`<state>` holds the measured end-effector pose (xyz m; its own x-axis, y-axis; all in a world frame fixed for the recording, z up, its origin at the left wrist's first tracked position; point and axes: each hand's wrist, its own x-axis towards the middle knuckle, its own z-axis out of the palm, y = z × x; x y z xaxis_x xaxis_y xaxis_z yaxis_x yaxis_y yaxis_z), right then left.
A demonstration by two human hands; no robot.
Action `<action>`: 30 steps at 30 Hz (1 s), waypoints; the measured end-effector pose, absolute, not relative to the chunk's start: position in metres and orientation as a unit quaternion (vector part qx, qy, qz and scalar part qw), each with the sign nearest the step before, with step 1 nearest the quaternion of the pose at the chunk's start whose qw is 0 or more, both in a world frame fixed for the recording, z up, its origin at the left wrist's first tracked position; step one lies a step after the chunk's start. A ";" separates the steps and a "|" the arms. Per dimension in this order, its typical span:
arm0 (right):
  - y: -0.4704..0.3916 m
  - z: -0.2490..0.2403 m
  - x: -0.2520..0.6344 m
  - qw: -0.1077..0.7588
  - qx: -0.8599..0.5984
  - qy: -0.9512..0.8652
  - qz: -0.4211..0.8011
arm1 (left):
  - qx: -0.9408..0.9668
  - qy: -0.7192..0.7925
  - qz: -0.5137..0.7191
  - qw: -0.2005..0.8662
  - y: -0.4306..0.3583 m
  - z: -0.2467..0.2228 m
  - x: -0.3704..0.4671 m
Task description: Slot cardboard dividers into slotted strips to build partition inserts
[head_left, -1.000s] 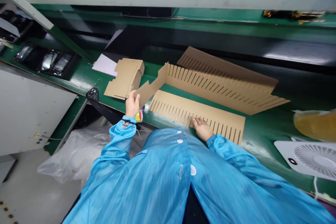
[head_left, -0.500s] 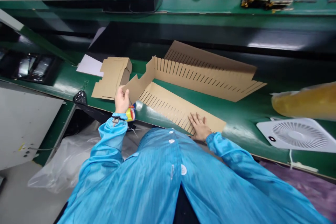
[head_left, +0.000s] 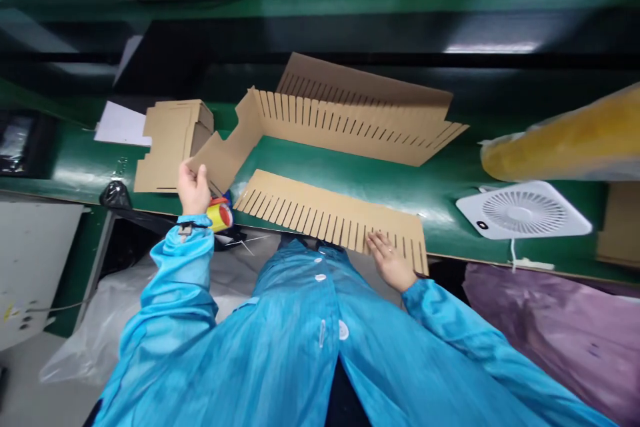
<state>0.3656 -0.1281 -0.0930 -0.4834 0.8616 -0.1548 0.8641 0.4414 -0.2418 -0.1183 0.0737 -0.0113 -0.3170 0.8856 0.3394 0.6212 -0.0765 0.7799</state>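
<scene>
Left hand (head_left: 194, 187), at the left of the frame's middle, is closed in a pinch on the free end of a folded cardboard flap (head_left: 225, 150), thumb and fingers gripping its lower corner. That flap is the short end panel of a long slotted strip (head_left: 350, 123) that runs from the flap out toward the right of the frame, standing partly on edge on the green counter (head_left: 350, 173). Behind it, higher in the frame, a second slotted sheet (head_left: 360, 83) lies against it.

Right hand (head_left: 393, 263), low and right of centre, lies flat and open, palm down, on the near slotted strip (head_left: 330, 217); it grips nothing, only presses on the strip's right part at the counter's near edge. This strip lies flat, its long axis running left to right across the frame, slots pointing away from the person. Its left end stops just short of the flap that the left hand holds, so the left hand is the nearer one to the gap between the two pieces, while the right hand is toward the strip's far right end.

Just under the left wrist sits a yellow and red roll (head_left: 219, 215). Left of the flap lies a stack of folded cardboard blanks (head_left: 167, 143), with a white sheet (head_left: 120, 127) beyond it. At the right of the frame a white fan (head_left: 523, 208) lies on the counter, a yellow bag (head_left: 565, 140) above it.
</scene>
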 end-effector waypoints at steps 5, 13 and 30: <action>-0.115 -0.035 0.387 -0.032 0.502 0.855 -0.122 | 0.573 0.679 0.438 0.136 0.074 -0.005 -0.112; -0.069 0.021 0.381 -0.067 0.444 0.864 -0.229 | 0.583 0.669 0.435 0.153 0.081 0.002 -0.109; -0.014 0.050 0.361 0.007 0.399 0.820 -0.411 | 0.633 0.651 0.394 0.142 0.117 0.021 -0.111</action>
